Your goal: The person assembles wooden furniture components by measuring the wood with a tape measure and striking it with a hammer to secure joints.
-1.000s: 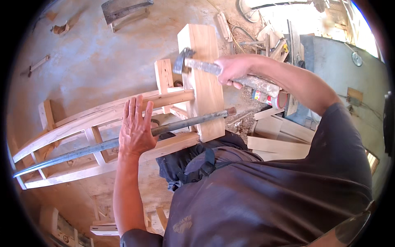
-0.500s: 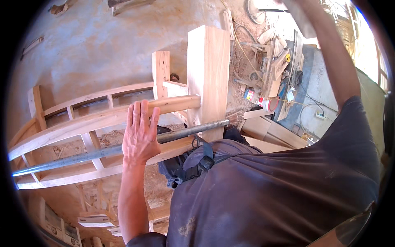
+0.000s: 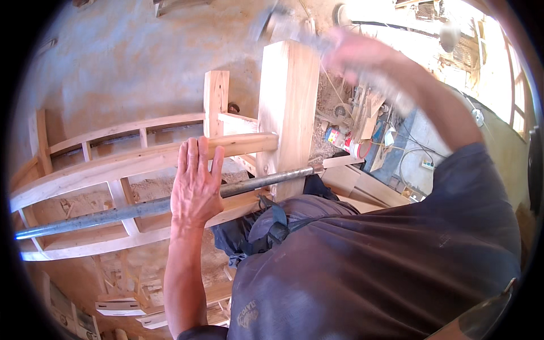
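Observation:
My left hand [image 3: 195,190] lies flat across the wooden frame, fingers stretched over the long curved rail [image 3: 124,161] and palm over a grey metal pipe [image 3: 124,213]. The pipe runs lengthwise along the frame, its right end beside the thick square post [image 3: 288,107]. That rail meets the post's left side. Raised above and right of the post, my right hand [image 3: 362,54] is wrapped round what looks like a hammer [image 3: 272,24]. Motion smears both; the dark head is over the far side of the post, and the handle's butt sticks out behind my hand.
A shorter post [image 3: 216,102] and a slatted far side belong to the frame. On the floor to the right are wood offcuts, cables, a red-and-white tub [image 3: 359,148] and boards [image 3: 351,181]. More wooden pieces [image 3: 120,306] lie at the lower left.
My right hand has swung down and to the left from the top edge, bringing the hammer towards the post's top. My left hand stays on the rail and pipe.

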`<state>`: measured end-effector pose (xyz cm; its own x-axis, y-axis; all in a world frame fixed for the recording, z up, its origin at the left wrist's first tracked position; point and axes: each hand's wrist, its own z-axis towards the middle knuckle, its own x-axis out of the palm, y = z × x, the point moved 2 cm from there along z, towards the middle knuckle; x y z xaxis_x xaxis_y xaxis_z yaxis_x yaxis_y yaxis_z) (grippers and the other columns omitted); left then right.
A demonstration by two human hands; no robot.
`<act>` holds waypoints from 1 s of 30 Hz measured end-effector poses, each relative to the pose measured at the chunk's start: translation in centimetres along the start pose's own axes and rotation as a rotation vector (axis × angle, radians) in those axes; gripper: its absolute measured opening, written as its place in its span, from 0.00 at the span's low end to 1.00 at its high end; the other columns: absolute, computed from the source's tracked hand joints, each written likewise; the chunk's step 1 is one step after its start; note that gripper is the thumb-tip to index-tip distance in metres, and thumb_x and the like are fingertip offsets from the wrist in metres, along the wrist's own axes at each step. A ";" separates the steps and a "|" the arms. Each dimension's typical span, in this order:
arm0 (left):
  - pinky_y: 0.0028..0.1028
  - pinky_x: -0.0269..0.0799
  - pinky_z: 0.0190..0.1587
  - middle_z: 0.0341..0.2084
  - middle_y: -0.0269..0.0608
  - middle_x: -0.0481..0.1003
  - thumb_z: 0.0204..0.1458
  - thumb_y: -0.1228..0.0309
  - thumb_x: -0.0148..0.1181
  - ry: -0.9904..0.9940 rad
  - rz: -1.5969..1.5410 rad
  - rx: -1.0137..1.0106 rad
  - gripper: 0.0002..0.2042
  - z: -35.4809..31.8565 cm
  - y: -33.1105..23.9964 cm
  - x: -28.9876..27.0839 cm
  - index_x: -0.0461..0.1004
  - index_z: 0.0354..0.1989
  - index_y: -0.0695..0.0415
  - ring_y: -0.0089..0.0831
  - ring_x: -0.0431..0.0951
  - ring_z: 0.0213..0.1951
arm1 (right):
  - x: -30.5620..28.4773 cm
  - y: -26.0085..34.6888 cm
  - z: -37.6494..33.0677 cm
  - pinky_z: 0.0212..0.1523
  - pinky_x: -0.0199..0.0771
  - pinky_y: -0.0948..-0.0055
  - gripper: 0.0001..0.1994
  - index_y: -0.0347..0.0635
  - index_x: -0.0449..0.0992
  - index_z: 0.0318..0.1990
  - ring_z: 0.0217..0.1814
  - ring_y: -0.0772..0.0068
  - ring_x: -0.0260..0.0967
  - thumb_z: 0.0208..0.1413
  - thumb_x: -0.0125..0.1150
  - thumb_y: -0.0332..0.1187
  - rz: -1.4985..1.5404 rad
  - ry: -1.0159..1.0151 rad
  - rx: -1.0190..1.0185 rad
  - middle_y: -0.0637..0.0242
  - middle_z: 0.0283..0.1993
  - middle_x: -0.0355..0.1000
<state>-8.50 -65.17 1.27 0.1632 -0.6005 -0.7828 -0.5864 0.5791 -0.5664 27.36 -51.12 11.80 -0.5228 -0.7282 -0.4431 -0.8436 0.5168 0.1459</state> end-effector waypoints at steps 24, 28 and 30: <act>0.49 0.49 0.72 0.61 0.61 0.62 0.34 0.77 0.62 -0.080 -0.039 0.031 0.34 -0.1 -0.2 0.3 0.68 0.59 0.56 0.58 0.60 0.65 | -20.7 -1.3 -2.3 0.34 0.76 0.67 0.25 0.38 0.68 0.61 0.41 0.67 0.73 0.56 0.56 0.34 0.324 -0.652 -0.047 0.51 0.58 0.67; 0.48 0.49 0.73 0.62 0.65 0.62 0.41 0.75 0.61 -0.009 -0.018 0.000 0.33 0.0 0.0 0.3 0.66 0.62 0.54 0.59 0.59 0.65 | -12.5 -4.0 0.4 0.35 0.78 0.63 0.23 0.39 0.68 0.60 0.41 0.65 0.74 0.57 0.55 0.33 -0.005 -0.706 0.073 0.49 0.61 0.67; 0.48 0.49 0.73 0.61 0.65 0.62 0.41 0.75 0.60 -0.003 -0.022 -0.026 0.32 -0.4 0.2 0.2 0.66 0.61 0.54 0.59 0.59 0.66 | 2.0 -5.4 -1.2 0.35 0.78 0.64 0.20 0.38 0.70 0.57 0.40 0.66 0.74 0.58 0.54 0.33 -0.192 -0.312 0.157 0.51 0.58 0.68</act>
<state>-8.92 -65.35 1.09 0.1790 -0.6112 -0.7710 -0.6029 0.5511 -0.5769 30.76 -55.91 11.17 -0.2749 -0.6588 -0.7003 -0.8807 0.4648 -0.0915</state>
